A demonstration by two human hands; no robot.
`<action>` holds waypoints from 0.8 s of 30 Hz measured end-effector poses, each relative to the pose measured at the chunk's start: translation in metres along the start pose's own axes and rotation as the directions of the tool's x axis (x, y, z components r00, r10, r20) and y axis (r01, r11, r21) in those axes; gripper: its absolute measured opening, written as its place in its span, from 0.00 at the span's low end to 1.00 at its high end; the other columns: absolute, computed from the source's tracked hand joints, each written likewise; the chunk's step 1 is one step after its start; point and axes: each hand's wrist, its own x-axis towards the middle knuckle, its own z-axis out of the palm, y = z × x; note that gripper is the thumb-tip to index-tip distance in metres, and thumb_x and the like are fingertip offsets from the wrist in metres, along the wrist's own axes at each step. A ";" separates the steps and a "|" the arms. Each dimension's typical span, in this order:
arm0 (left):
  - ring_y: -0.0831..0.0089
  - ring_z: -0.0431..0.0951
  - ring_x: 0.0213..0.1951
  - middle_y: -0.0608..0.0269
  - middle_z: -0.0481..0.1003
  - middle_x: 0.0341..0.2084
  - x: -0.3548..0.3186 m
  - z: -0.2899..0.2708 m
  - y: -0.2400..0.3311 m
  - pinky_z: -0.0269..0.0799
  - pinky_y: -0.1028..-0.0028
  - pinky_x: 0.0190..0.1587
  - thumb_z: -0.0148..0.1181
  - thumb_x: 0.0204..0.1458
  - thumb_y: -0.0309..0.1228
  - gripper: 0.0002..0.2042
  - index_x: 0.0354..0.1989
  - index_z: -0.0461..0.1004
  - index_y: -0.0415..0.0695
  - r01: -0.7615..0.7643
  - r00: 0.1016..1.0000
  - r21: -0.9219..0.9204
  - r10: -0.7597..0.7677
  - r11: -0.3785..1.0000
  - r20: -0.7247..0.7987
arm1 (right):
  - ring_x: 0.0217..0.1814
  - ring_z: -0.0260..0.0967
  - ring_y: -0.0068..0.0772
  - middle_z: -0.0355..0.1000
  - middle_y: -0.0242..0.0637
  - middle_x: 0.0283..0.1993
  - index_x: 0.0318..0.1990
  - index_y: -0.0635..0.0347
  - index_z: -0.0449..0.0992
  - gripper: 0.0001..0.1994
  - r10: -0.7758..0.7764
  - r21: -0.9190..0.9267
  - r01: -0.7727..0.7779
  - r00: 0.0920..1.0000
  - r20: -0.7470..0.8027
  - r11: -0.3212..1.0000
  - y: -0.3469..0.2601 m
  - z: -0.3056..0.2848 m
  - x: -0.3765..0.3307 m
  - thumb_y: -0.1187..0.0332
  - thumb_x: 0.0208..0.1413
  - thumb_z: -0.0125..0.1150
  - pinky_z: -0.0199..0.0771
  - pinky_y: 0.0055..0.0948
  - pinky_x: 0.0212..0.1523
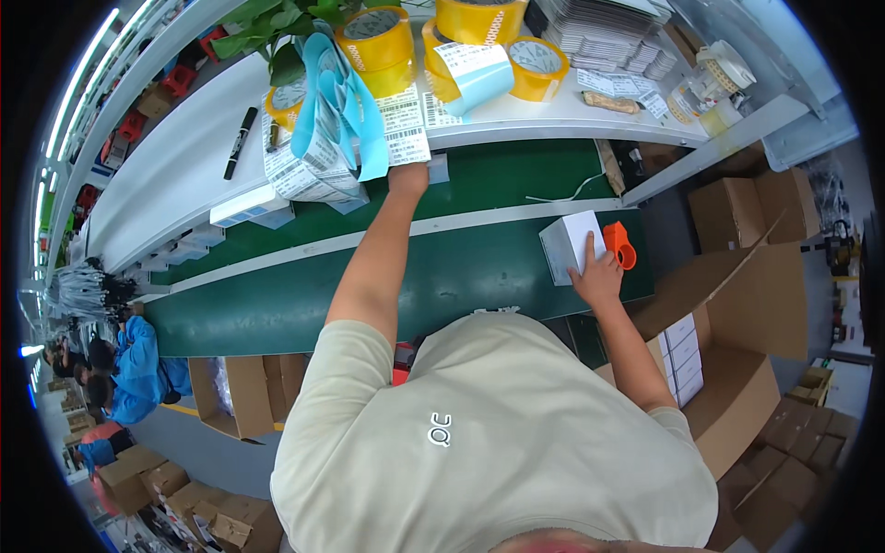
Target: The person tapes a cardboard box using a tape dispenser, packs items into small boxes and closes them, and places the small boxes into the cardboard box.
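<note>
My left hand reaches in under the white shelf, its fingers hidden beneath the hanging label sheets. Close beside it, part of a small white box shows on the green surface. My right hand rests against a white box at the right of the green belt. Its index finger lies stretched along the box top, and the thumb is spread to the left. Touching distance from that hand, an orange tape dispenser stands just right of the box.
The shelf carries yellow tape rolls, a blue label strip, a black marker and stacked white sheets. An opened carton with white boxes stands at right. Another carton sits left, with people beyond.
</note>
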 end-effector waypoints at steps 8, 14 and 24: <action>0.52 0.79 0.51 0.52 0.79 0.50 -0.060 -0.054 0.006 0.77 0.56 0.53 0.57 0.58 0.27 0.17 0.55 0.80 0.54 -0.076 0.976 -0.311 0.135 0.947 0.173 | 0.76 0.52 0.63 0.53 0.60 0.74 0.72 0.57 0.60 0.40 -0.286 0.206 0.367 0.896 -0.339 0.907 -0.020 0.002 -0.010 0.58 0.54 0.70 0.55 0.54 0.71; 0.52 0.78 0.53 0.55 0.77 0.53 -0.173 -0.112 0.003 0.75 0.59 0.54 0.58 0.55 0.22 0.15 0.50 0.81 0.49 -0.359 0.831 -0.387 0.480 0.849 0.283 | 0.75 0.54 0.60 0.56 0.53 0.73 0.71 0.59 0.62 0.37 -0.646 0.244 0.739 0.670 -0.365 0.628 -0.085 -0.002 0.007 0.60 0.55 0.69 0.57 0.51 0.71; 0.52 0.71 0.61 0.51 0.72 0.57 -0.248 -0.088 0.039 0.65 0.53 0.63 0.66 0.53 0.35 0.23 0.58 0.73 0.45 -0.188 0.939 -0.318 0.075 0.929 -0.335 | 0.77 0.52 0.57 0.60 0.42 0.73 0.69 0.54 0.66 0.31 -0.652 0.551 0.731 0.651 -0.388 0.402 -0.160 0.015 0.093 0.61 0.58 0.66 0.54 0.54 0.73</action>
